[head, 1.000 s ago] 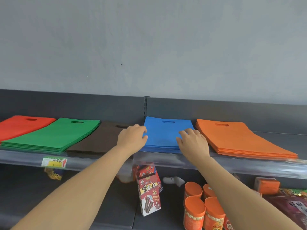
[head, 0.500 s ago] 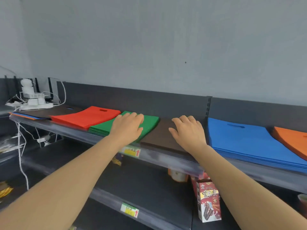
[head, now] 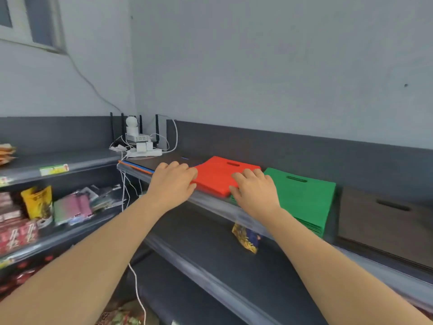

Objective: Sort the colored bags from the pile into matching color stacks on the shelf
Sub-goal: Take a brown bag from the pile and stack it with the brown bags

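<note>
A: Item 1, pile [head: 150,163]: loc.?
B: Left end of shelf [head: 210,204], in front of the power strip [head: 144,153]. Dark bag on top; blue & orange edges showed at the front edge. Nothing lifted yet.
A: Item 2, stacks?
B: Red stack [head: 218,174] just right of pile, then green stack [head: 304,195], then brown stack [head: 386,221], all along the front edge.
A: Hands?
B: L hand [head: 173,181] lay palm down at red's left edge, fingers loosely bent, gripping nothing. R hand [head: 254,192] lay on red's front right corner, over green's left edge. Same: nothing held.
A: Step, est.?
B: Prob. a reach for the pile. Rec.: pinch the top bag only, at a front corner. Peel it off w/ one hand, other hand flat on the rest so the thin bags below wouldn't slide. Check color, then lay it square on its stack, handle slot to the back.
</note>
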A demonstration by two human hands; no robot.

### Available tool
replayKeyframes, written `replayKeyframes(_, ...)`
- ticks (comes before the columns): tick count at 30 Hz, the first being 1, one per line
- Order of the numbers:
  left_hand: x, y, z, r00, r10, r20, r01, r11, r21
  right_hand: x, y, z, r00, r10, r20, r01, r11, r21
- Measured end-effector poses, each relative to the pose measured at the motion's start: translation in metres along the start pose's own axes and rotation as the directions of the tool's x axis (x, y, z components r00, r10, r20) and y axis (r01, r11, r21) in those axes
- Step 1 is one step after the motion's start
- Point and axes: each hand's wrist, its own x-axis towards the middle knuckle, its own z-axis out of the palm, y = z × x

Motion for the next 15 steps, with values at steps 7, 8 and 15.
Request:
replayKeyframes(7, 0.017, -0.099, 0.064, 0.992, -0.097, 0.08, 0.092, 0.993, 0.071, 0.089, -0.072, 0.075, 0.996, -0.086, 0.021, 0.084, 0.992, 0.091)
replayKeyframes(8, 0.021, -0.112, 0.072, 0.989, -0.115, 0.094, 0.108, 0.991, 0.073, 0.103, -0.079, 0.086, 0.994, -0.107, 0.024, 0.104, 0.988, 0.113)
replayKeyframes(15, 0.051, -0.201, 0.125, 0.974, -0.176, 0.141, 0.164, 0.982, 0.092, 0.203, -0.132, 0.15, 0.981, -0.178, 0.078, 0.157, 0.963, 0.219)
